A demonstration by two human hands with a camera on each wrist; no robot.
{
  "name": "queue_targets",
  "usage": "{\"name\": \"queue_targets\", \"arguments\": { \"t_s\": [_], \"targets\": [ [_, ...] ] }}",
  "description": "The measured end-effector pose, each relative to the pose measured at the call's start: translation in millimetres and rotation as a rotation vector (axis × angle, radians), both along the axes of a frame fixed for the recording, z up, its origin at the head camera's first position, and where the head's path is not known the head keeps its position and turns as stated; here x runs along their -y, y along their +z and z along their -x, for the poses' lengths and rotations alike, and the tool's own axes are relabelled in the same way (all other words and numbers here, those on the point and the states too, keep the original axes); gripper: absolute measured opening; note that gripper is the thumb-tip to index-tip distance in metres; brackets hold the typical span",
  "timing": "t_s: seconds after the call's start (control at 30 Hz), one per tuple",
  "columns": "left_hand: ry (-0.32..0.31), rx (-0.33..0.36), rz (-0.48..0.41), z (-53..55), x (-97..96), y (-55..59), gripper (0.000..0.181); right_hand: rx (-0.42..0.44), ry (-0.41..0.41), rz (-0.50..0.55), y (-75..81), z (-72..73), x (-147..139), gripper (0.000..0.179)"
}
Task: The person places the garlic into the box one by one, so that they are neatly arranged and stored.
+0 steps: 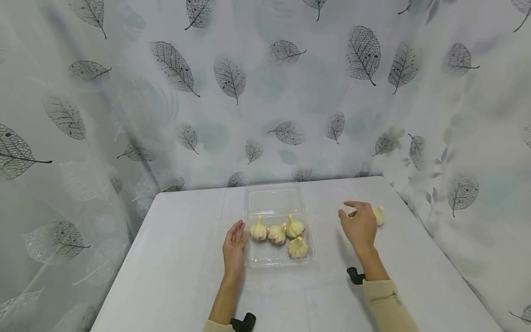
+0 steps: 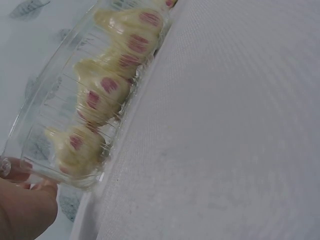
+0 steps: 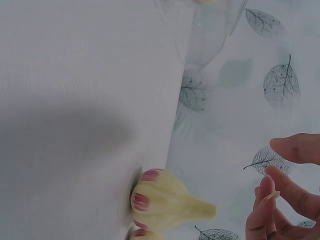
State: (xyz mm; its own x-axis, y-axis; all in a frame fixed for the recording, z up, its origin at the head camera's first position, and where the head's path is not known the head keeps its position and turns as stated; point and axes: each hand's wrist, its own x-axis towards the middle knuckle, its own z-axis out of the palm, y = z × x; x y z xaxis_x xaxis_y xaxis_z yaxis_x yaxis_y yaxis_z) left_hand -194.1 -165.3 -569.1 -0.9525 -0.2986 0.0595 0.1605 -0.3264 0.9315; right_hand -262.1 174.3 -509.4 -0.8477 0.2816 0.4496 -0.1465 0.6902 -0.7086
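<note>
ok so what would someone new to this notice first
Probably the four garlic bulbs in the open clear plastic clamshell on the white table, with the left hand at its left side. Then the right hand near more garlic farther right, and the leaf-print curtain behind.

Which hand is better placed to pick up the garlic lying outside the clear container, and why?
Probably the right hand: it hovers, apparently empty, beside the loose garlic. The left hand is farther off, at the left side of the clear container.
</note>
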Motion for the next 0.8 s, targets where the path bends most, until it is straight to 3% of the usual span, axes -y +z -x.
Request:
{"name": "queue_targets", "arguments": {
  "t_s": [0.2,0.57,0.8],
  "targets": [
    [-0.012,-0.012,0.003,-1.4,0.3,1.5,0.048,0.058,-0.048,0.023,-5.1,7.6,-14,0.034],
    [0.007,-0.011,0.022,-0.2,-0.4,-0.2,0.047,0.114,-0.061,0.0,-12.1,14.5,-30,0.038],
    [0.008,-0.017,0.017,-0.1,-0.6,0.5,0.047,0.102,-0.039,-0.013,-19.7,20.8,-39,0.027]
  ]
}}
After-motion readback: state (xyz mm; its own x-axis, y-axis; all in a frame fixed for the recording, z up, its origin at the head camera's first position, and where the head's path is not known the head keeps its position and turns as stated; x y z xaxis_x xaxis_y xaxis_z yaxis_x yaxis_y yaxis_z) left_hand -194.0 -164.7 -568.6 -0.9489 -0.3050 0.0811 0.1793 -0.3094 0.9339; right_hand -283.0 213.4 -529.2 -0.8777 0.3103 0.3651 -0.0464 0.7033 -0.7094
